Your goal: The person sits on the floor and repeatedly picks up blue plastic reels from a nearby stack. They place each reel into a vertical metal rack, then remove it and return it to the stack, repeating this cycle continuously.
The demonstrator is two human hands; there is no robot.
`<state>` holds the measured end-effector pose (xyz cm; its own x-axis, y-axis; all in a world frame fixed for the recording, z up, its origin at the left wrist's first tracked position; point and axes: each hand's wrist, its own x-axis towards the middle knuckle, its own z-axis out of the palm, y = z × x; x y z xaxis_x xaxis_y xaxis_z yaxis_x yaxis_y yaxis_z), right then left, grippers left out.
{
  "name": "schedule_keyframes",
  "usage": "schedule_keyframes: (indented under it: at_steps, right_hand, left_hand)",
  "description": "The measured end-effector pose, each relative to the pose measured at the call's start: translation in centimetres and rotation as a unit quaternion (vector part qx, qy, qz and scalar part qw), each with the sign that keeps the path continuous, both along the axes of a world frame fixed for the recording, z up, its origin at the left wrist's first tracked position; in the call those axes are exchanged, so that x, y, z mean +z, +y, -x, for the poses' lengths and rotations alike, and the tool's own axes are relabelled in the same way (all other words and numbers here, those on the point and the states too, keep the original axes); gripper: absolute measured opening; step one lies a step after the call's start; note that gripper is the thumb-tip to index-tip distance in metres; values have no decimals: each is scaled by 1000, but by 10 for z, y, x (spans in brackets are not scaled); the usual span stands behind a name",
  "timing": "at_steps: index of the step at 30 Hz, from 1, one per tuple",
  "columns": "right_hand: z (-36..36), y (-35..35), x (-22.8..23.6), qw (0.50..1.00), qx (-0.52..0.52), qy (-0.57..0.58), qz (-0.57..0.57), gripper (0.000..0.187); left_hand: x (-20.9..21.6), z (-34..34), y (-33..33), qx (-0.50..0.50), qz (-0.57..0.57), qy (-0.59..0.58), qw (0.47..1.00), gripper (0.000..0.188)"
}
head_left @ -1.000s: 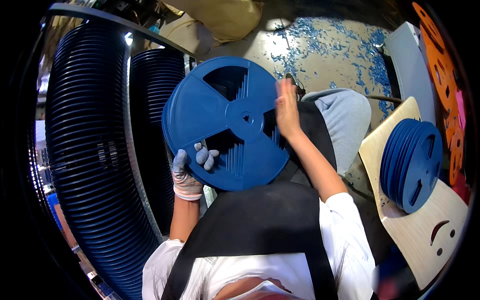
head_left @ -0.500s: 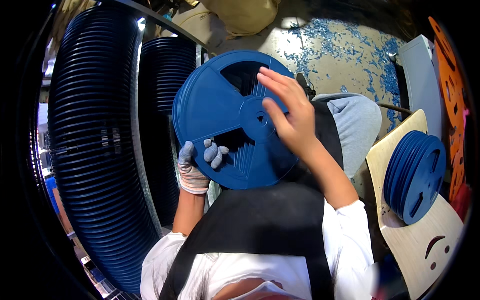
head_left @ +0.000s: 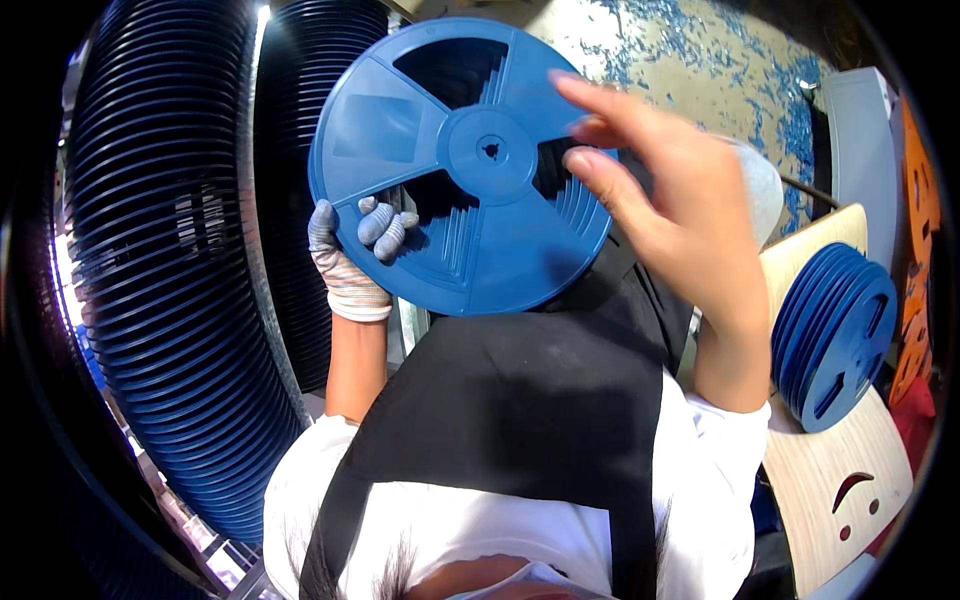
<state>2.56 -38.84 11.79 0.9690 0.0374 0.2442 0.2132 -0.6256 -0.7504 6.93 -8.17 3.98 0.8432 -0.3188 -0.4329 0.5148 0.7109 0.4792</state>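
Note:
A stack of blue plastic reels (head_left: 466, 158) is held over my lap, its top face toward me. That face has a round hub with a small notched hole and several cut-out windows, through which the edges of the reels beneath show. My left hand (head_left: 345, 268), in a grey and white knitted glove, grips the stack at its lower left rim. Its fingers pass through the lower left window, and the thumb stays outside the rim. Bare and slightly blurred, my right hand (head_left: 690, 190) hovers over the right side of the stack, fingers apart and holding nothing.
Long rows of dark blue reels (head_left: 165, 300) fill a metal-framed rack on my left. At my right, a smaller stack of blue reels (head_left: 835, 335) leans on a wooden chair (head_left: 830, 480). Blue scraps (head_left: 680, 60) litter the floor ahead. An orange perforated panel (head_left: 912, 330) stands far right.
My right hand has moved right, from above the hub to the right part of the stack, uncovering the hub. The held stack appears higher and further left in view, still in my left hand.

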Motion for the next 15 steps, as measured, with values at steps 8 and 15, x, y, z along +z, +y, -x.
schedule_keyframes:
  at_steps: [8,15]
  right_hand:
    - [56,-25,-136,971,144,24,190,58]
    - [45,-21,-142,936,221,-161,223,41]
  left_hand:
    - [-4,-22,20,-91,0,-78,993,28]
    - [-8,-19,25,18,-111,-45,993,47]
